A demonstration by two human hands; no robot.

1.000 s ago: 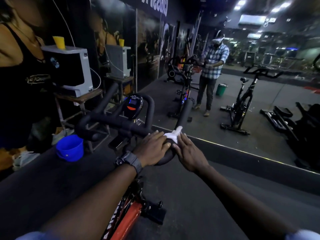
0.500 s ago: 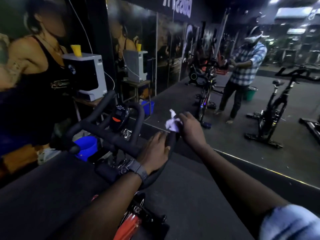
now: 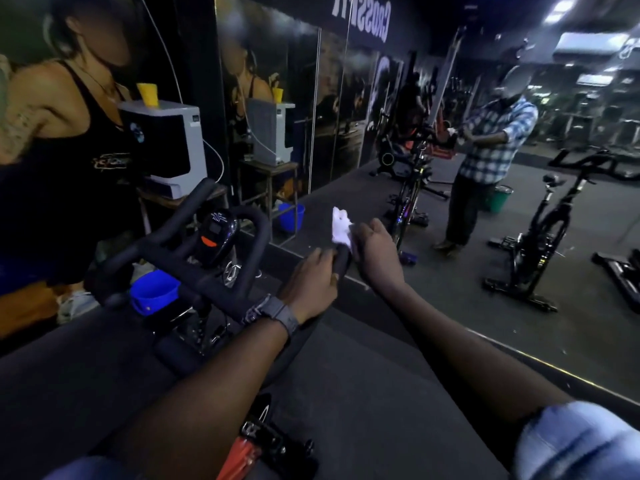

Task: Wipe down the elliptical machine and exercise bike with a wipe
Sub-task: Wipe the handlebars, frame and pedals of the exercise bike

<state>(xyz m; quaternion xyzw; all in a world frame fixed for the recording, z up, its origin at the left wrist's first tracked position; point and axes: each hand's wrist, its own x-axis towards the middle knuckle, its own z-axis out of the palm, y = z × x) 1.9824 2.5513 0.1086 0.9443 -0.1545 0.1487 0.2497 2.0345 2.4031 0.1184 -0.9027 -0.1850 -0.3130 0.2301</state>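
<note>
Right hand (image 3: 375, 251) presses wipe (image 3: 341, 226) to handlebar tip (image 3: 341, 259) — left hand (image 3: 308, 282) grips below.

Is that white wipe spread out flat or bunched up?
Bunched up. The wipe sits crumpled against the handlebar end, pinched by the right hand, a ragged tuft sticking up.

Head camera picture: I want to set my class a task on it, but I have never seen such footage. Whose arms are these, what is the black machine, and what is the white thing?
The camera sits on a person's head, so the two arms are the wearer's own. The left hand grips the handlebar of an exercise bike. The right hand presses a white wipe against the bar's right end. A blue bucket stands on the floor behind the bars. Ahead is a wall mirror, showing the same person reflected.
</note>
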